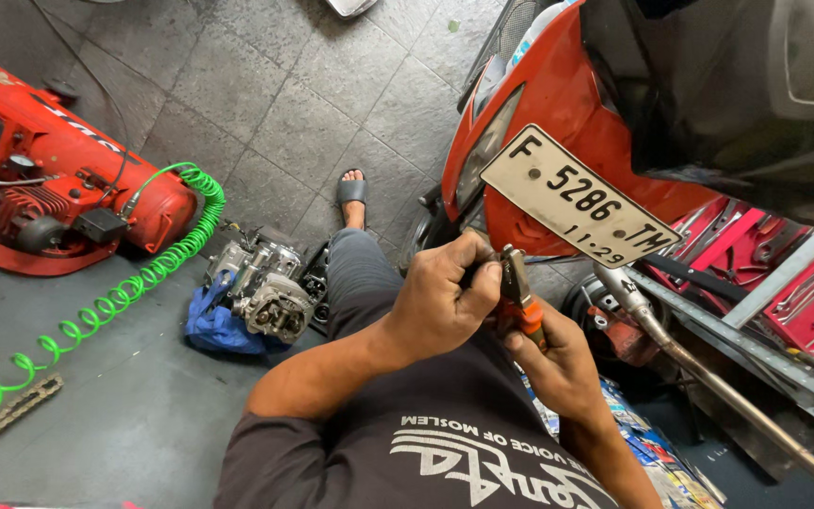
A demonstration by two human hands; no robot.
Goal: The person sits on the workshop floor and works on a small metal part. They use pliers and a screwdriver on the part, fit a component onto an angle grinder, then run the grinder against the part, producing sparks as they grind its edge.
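A red air compressor (54, 155) with a coiled green hose (134, 283) sits at the far left of the tiled floor, beside an engine part (261, 287) resting on a blue cloth (214, 330). At centre, the left hand (445, 302) is closed around something small, hidden by its fingers, at the tip of orange-handled pliers (520, 297), which the right hand (558, 363) grips firmly by the handles. Just above, a white number plate (577, 198) hangs on a red motorbike (567, 113), with a red tool tray (803, 292) at the right.
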